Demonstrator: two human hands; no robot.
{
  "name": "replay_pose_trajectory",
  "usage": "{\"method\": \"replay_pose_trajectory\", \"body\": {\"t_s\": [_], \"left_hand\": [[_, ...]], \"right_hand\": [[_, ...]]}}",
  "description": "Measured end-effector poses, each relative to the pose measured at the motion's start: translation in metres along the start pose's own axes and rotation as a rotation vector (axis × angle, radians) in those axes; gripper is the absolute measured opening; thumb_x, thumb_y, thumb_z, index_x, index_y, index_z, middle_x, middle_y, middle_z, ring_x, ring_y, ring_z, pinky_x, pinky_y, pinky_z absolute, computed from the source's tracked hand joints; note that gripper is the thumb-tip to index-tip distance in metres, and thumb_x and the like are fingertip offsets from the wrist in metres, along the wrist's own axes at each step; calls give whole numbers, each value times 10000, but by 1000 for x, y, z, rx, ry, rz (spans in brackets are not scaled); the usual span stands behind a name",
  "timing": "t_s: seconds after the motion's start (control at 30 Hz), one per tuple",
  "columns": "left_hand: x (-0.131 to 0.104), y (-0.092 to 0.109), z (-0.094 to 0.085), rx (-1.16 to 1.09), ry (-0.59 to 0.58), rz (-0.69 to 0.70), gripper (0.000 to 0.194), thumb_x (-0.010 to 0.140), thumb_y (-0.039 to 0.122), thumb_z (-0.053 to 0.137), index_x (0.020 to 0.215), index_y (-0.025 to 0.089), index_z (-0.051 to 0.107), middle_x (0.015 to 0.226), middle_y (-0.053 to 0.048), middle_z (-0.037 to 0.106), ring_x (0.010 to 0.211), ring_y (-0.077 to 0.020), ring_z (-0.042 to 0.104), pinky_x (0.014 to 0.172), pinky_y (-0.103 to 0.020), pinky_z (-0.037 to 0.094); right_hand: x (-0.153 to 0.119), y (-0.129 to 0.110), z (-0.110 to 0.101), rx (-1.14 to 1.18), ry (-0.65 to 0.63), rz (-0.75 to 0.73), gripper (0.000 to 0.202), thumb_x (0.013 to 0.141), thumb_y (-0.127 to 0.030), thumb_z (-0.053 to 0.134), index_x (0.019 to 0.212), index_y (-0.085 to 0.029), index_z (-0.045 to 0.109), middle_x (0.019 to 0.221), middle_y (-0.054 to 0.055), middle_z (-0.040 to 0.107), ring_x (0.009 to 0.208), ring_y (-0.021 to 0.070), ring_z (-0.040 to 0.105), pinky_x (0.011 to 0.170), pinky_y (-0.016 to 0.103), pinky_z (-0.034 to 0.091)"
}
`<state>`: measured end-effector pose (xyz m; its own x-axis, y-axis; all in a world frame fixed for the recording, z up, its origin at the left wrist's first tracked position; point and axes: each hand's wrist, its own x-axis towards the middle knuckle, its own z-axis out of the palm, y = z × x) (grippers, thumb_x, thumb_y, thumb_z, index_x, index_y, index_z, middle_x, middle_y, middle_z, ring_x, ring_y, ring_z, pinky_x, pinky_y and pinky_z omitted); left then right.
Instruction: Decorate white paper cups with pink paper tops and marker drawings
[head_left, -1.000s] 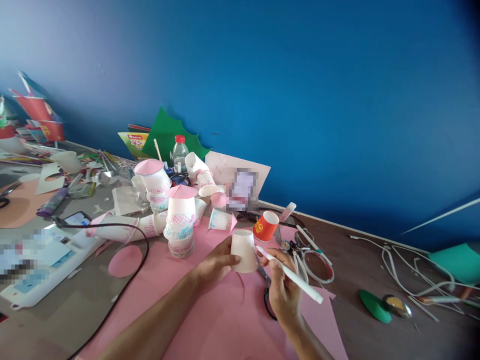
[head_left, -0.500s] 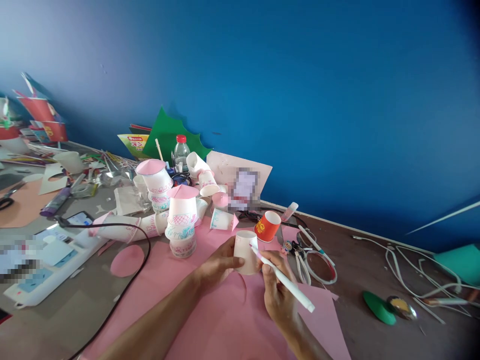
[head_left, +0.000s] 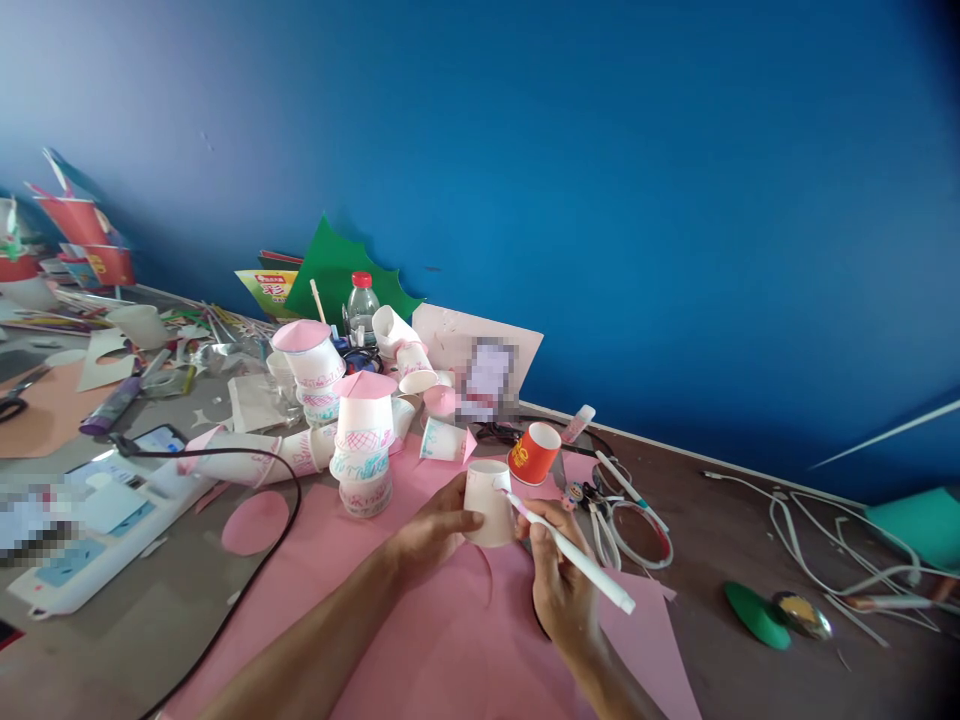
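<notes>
A white paper cup [head_left: 489,510] is held upside down by my left hand [head_left: 435,525], the thumb pressed on its side. Faint pink marks show near its upper end. My right hand [head_left: 559,570] grips a white marker pen [head_left: 585,568] whose pink tip end touches or almost touches the cup's right side. Both hands are over a large sheet of pink paper [head_left: 420,640]. Just behind the cup stands a red paper cup [head_left: 535,453]. To the left rises a stack of decorated paper cups [head_left: 364,465] topped by a pink paper cone.
A second cup stack [head_left: 311,365] and a clear bottle [head_left: 363,305] stand farther back. A black cable [head_left: 289,530] crosses the left side. White cables [head_left: 645,545] and another marker [head_left: 630,488] lie right. A pink paper disc [head_left: 256,520] lies left.
The cup has shifted slightly to the left in my left hand. My right hand and the marker have moved a little down and to the right.
</notes>
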<state>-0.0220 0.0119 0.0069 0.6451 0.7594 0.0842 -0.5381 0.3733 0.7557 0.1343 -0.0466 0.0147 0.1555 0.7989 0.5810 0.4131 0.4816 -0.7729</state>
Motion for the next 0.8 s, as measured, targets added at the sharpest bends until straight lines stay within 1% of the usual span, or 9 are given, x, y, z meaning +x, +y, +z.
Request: {"method": "replay_pose_trajectory", "body": {"t_s": [0.13,0.27,0.33,0.43,0.6,0.7,0.8], "left_hand": [[-1,3,3,-15,-19,-5,571,745,216,677,1293,178,524,1148,-121,658,1096,-304,573,895,-380,401],[-1,6,6,-5,-20,-12,569,733,233,691,1277,171,538,1138,-123,661,1099,-310,570,913,-394,393],[0,6,6,9,-12,-16,576,721,244,705,1269,169,544,1129,-120,664,1098,-311,568,916,-393,390],[0,3,3,18,-12,-24,576,719,247,710,1266,172,546,1131,-117,662,1098,-309,564,910,-390,391],[0,-1,-2,23,-34,-4,574,729,222,697,1279,180,536,1142,-114,658,1101,-306,562,896,-379,394],[0,1,-1,36,-27,-12,582,729,226,694,1286,180,531,1159,-121,649,1113,-313,553,879,-379,396],[0,3,2,45,-14,-28,593,713,244,710,1277,177,539,1157,-124,650,1114,-321,551,897,-394,386]], "right_hand": [[5,-1,1,53,59,50,220,978,-316,431,965,-205,620,766,23,618,639,147,581,576,275,505],[8,-7,0,105,108,64,229,970,-345,447,910,-213,624,705,-2,583,625,146,571,584,272,498],[8,-9,-1,106,101,60,229,971,-346,446,904,-211,619,696,1,579,624,149,561,571,269,490],[4,-9,-1,95,55,52,223,975,-340,439,905,-211,606,716,11,599,624,151,553,564,268,485],[0,-5,-1,76,0,28,179,977,-302,443,1002,-227,604,792,12,609,693,148,562,620,262,495],[2,-4,-1,73,8,25,185,982,-291,436,1010,-234,609,802,8,600,687,137,556,612,246,489],[5,-4,-1,113,48,47,203,990,-300,417,984,-241,612,746,-14,561,631,122,531,575,232,475]]}}
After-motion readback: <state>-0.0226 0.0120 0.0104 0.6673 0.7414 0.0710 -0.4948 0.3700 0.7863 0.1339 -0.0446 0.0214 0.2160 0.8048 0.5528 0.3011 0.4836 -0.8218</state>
